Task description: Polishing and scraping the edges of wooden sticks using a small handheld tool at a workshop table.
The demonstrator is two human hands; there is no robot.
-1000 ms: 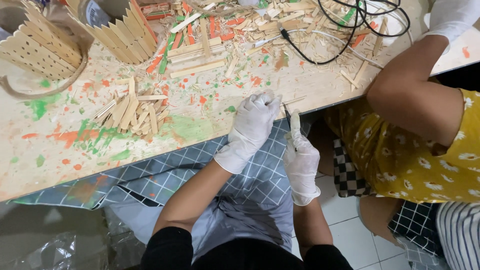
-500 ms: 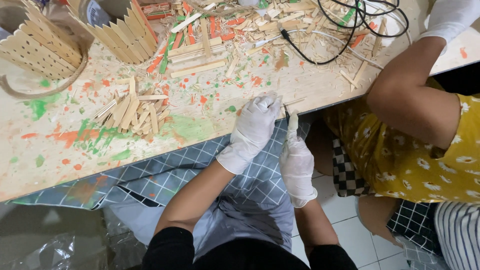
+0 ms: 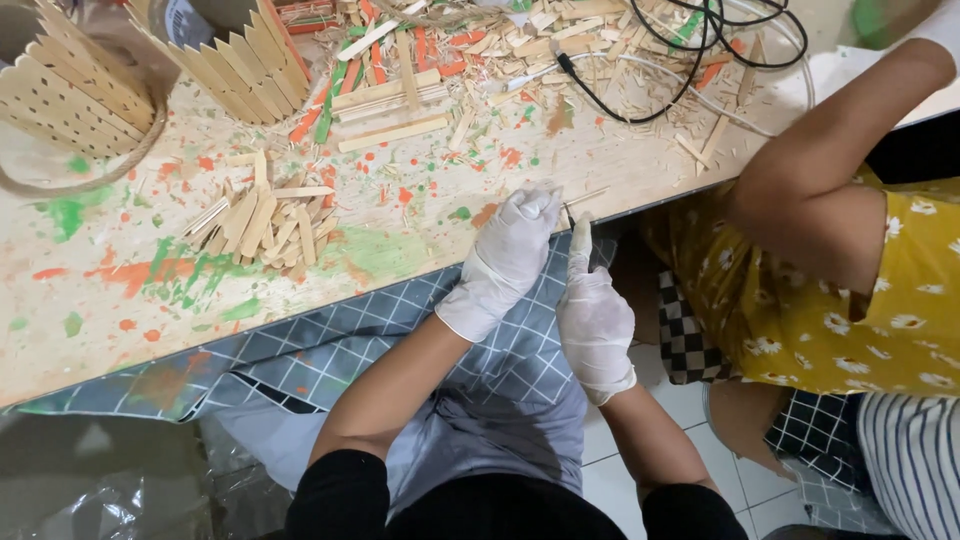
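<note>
White latex gloves are covering both of the person's hands, which are working together at the near edge of the paint-splashed wooden table [image 3: 120, 330]. Their left hand [image 3: 508, 258] is curling its fingers around the end of a thin wooden stick [image 3: 585, 197] that is lying right on the table edge, pinching it between thumb and fingertips. Their right hand [image 3: 594, 318] is sitting just below and beside it, off the table, its fingers closing into a loose fist with the forefinger pointing up along the stick; whether it is gripping a tool I cannot tell. A heap of cut stick pieces [image 3: 262, 218] is lying well to the left on the tabletop, and two round stick-walled baskets [image 3: 75, 88] are standing at the far left corner. Black cable [image 3: 690, 60] is looping across the far side among scattered splinters. A neighbour in a yellow flowered shirt [image 3: 850, 290] is reaching an arm over the table's right end.
</note>
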